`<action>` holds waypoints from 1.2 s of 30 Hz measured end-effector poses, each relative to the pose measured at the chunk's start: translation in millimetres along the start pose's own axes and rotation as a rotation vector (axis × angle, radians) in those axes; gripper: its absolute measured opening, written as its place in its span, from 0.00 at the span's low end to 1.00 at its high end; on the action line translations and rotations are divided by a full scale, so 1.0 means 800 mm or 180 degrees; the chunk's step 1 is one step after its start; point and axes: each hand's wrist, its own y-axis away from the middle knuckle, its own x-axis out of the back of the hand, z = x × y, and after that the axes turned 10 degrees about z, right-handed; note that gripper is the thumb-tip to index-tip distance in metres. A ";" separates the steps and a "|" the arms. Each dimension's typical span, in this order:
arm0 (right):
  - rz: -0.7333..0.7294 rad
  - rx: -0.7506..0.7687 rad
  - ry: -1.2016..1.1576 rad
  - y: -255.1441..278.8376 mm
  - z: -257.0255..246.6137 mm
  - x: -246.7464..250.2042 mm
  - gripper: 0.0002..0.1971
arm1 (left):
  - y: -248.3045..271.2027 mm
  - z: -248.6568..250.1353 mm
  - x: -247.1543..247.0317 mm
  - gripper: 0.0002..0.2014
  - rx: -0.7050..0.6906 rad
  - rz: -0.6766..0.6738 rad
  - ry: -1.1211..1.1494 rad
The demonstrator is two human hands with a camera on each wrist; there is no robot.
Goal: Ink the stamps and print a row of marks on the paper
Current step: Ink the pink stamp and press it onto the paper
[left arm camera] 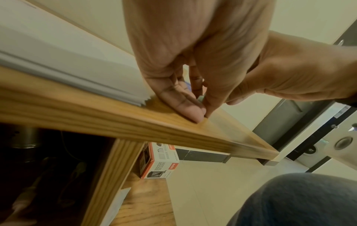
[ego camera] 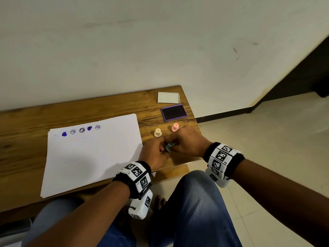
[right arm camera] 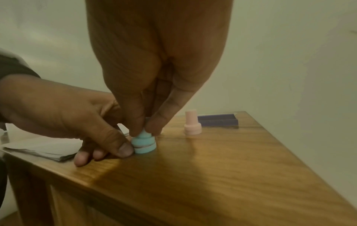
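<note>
A teal stamp [ego camera: 169, 147] stands on the wooden table [ego camera: 89, 111] just right of the white paper [ego camera: 89, 157], between both hands. My right hand [ego camera: 175, 143] pinches its narrow handle from above, plain in the right wrist view [right arm camera: 144, 130]. My left hand [ego camera: 162, 148] grips the stamp's wide base [right arm camera: 144, 146], thumb [right arm camera: 123, 150] against its side. The left wrist view shows only a sliver of the teal stamp [left arm camera: 201, 97]. A row of several purple marks [ego camera: 81, 130] runs along the paper's far edge. The open purple ink pad [ego camera: 174, 113] lies behind the hands.
A cream stamp [ego camera: 157, 132] and a pink stamp [ego camera: 175, 127] stand upright just beyond my hands. The pad's white lid [ego camera: 168, 97] lies at the far right corner. The table's right edge and front edge are close by. A cardboard box [left arm camera: 160, 162] sits under the table.
</note>
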 end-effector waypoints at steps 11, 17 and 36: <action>-0.0247 0.0314 0.0415 -0.005 -0.005 0.003 0.09 | -0.001 -0.001 0.002 0.12 0.0093 -0.0012 0.0259; -0.0307 0.0354 0.0362 -0.006 -0.006 0.004 0.09 | -0.001 -0.003 0.004 0.11 0.0167 -0.0074 0.0443; 0.0212 -0.0371 -0.0442 -0.004 0.010 0.018 0.15 | 0.000 0.000 0.008 0.13 -0.0062 0.0074 0.0065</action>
